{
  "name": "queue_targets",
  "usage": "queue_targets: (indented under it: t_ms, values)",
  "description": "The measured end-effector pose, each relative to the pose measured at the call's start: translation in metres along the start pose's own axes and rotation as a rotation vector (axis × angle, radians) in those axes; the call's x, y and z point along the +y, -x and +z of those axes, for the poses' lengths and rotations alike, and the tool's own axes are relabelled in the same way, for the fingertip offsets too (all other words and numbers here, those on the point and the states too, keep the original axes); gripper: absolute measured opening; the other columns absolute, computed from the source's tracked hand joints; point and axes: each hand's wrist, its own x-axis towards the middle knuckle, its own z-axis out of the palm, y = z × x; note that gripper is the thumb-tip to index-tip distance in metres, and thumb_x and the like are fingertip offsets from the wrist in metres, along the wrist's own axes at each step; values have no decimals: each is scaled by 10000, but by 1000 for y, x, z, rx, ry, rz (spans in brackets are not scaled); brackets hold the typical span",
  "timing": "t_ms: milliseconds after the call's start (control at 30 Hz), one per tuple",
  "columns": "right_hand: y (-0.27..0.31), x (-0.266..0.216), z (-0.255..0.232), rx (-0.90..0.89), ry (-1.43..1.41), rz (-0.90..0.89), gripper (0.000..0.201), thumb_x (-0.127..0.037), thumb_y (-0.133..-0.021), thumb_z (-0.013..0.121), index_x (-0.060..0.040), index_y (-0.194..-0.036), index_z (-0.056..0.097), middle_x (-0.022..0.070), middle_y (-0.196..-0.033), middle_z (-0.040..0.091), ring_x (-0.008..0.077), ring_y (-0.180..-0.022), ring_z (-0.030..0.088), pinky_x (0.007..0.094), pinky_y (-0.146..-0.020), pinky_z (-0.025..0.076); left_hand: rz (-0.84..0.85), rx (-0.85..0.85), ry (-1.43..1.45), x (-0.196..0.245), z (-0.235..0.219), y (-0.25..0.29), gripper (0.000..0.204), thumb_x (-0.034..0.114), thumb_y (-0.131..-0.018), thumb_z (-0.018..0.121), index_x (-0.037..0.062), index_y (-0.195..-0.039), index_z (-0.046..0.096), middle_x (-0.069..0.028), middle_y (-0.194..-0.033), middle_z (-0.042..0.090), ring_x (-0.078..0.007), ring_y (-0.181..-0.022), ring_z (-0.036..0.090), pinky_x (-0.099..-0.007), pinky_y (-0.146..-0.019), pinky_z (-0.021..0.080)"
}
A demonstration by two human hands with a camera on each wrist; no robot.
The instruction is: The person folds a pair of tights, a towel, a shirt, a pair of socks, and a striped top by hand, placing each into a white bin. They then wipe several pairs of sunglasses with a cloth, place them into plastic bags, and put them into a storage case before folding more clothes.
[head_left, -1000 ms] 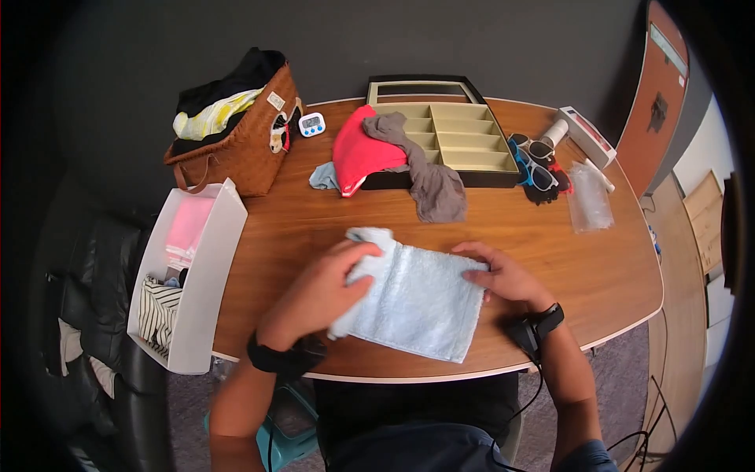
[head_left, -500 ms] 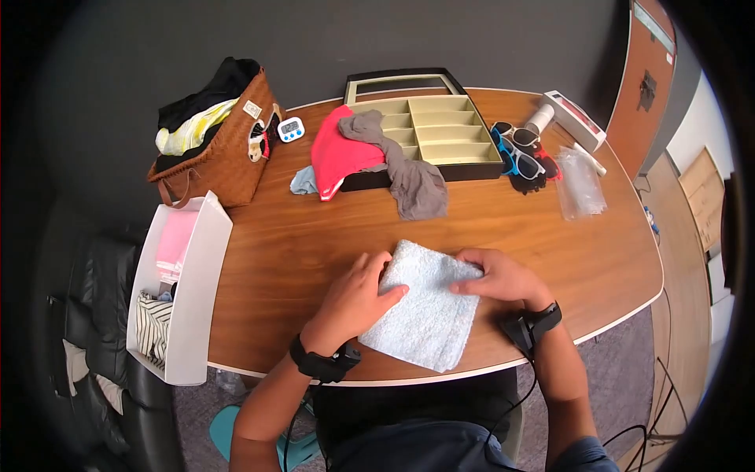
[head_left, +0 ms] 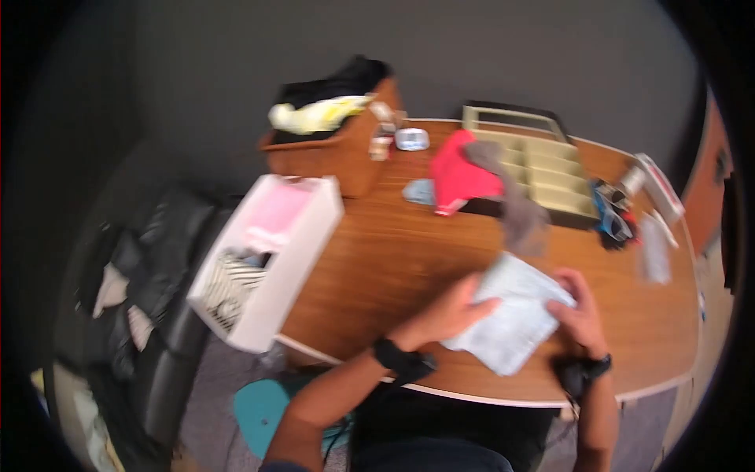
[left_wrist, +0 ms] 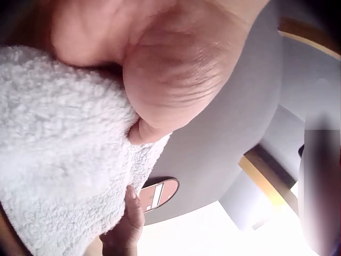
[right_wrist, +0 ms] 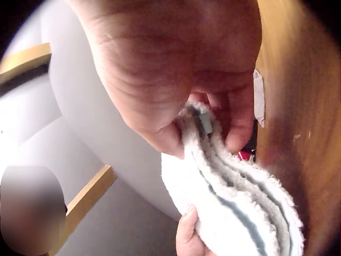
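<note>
A folded light blue towel (head_left: 515, 315) is held between both hands above the table's front part. My left hand (head_left: 447, 313) grips its left side, thumb on top. At the towel's right edge my right hand (head_left: 580, 313) pinches it. In the left wrist view the left hand (left_wrist: 165, 64) lies over the fluffy towel (left_wrist: 64, 144). The right wrist view shows several stacked layers of the towel (right_wrist: 234, 197) between the thumb and fingers of the right hand (right_wrist: 181, 69).
A white box (head_left: 303, 275) with pink and striped cloths stands at the left, a brown basket (head_left: 330, 165) of clothes behind it. Further back lie a red cloth (head_left: 464, 177), a grey cloth (head_left: 523, 220), a compartment tray (head_left: 554, 177), sunglasses (head_left: 616, 220) and plastic bags (head_left: 654, 252).
The towel went from a wide sheet to a smaller folded piece. The head view has swung left, so table and objects appear further right. Both hands still hold the towel.
</note>
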Motion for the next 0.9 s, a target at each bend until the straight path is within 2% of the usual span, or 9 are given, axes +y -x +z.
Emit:
queue_targets:
  t_ms: [33,100,333,533,633,700,733,800,900]
  values:
    - [-3,7,3,-11,-60,-39,536,-79,-836,725,-64,-1298,454,38,-1030,596,114,-937,570,260,-796,482,132,53,-188,17,-4,8,375,159,-970,603,-26,-1276,492,-75,-1138,608,-108,-1033,535,-309,-909,470]
    - [-5,7,4,-130,-182,72,465,-42,-852,689,-40,-1257,462,65,-983,610,149,-798,626,260,-636,520,129,100,-275,50,-18,23,393,170,-968,603,-25,-1286,479,-82,-1134,598,-114,-1045,524,-319,-918,465]
    - [-6,19,8,-260,-124,186,387,-5,-866,663,-32,-1212,492,57,-906,595,148,-728,629,259,-608,524,151,585,-633,128,-116,110,429,156,-935,646,-26,-1291,491,-63,-1147,599,-125,-1053,548,-299,-928,473]
    - [-8,24,7,-254,-100,213,351,6,-864,657,-28,-1180,508,45,-884,598,133,-710,625,254,-597,523,367,1177,-159,150,-196,207,311,52,-950,554,-38,-1246,518,-110,-1199,624,-175,-1044,610,-301,-912,487]
    - [-9,25,6,-256,-95,226,330,7,-866,651,-28,-1165,516,41,-865,602,129,-702,623,253,-594,522,202,1198,-273,118,-237,272,403,60,-876,608,-55,-1248,505,-148,-1190,632,-212,-1052,624,-323,-911,491]
    - [-10,26,6,-266,-95,231,318,5,-867,648,-29,-1156,520,39,-854,603,126,-699,621,253,-593,522,-315,1178,-913,92,-259,309,590,94,-780,676,-69,-1298,445,-189,-1164,638,-252,-1056,635,-360,-914,501]
    - [-10,27,6,-263,-84,239,306,4,-868,646,-30,-1148,525,38,-848,607,123,-697,620,252,-594,522,-317,1180,-913,105,-243,303,590,94,-780,676,-69,-1298,445,-189,-1164,638,-252,-1056,635,-360,-914,501]
    - [-10,29,4,-258,-70,252,295,3,-869,644,-32,-1139,531,37,-843,610,120,-695,620,251,-595,522,-569,1166,-781,126,-212,292,748,133,-721,719,-81,-1346,369,-250,-1139,635,-314,-1064,645,-394,-927,500]
    - [-10,29,3,-263,-52,230,265,-4,-869,649,-37,-1113,549,34,-837,616,110,-688,615,244,-595,517,-607,1152,-1110,104,-234,300,845,146,-718,718,-53,-1415,283,-305,-1139,615,-403,-1076,625,-408,-928,499]
